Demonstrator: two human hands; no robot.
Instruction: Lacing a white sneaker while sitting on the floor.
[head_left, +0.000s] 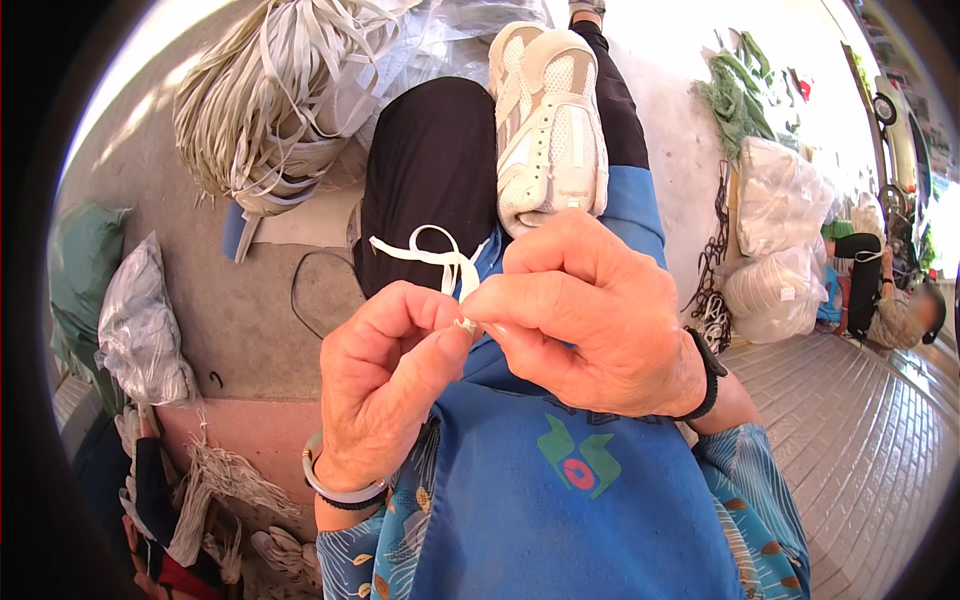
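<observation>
A cream shoelace point(432, 256) is pinched between my two hands over my lap, its free end curling up in a loop. My left hand point(385, 385) closes thumb and forefinger on the lace. Against it, my right hand point(595, 325) also pinches the lace, its fingers folded, just right of the left fingertips. The exact spot where the lace passes between the fingers is partly hidden. Beyond my right hand, a pair of beige and white mesh sneakers point(550, 130) lies across my legs, eyelets showing on one, toes pointing away. A blue apron point(560, 500) covers my lap.
A big bundle of pale laces point(285, 110) stands at the far left. Plastic-wrapped bags point(145, 330) lie left, and more wrapped bundles point(780, 240) sit right beside a dark chain-like heap point(712, 260). Another person point(900, 310) sits at the far right. Loose strings point(225, 480) hang lower left.
</observation>
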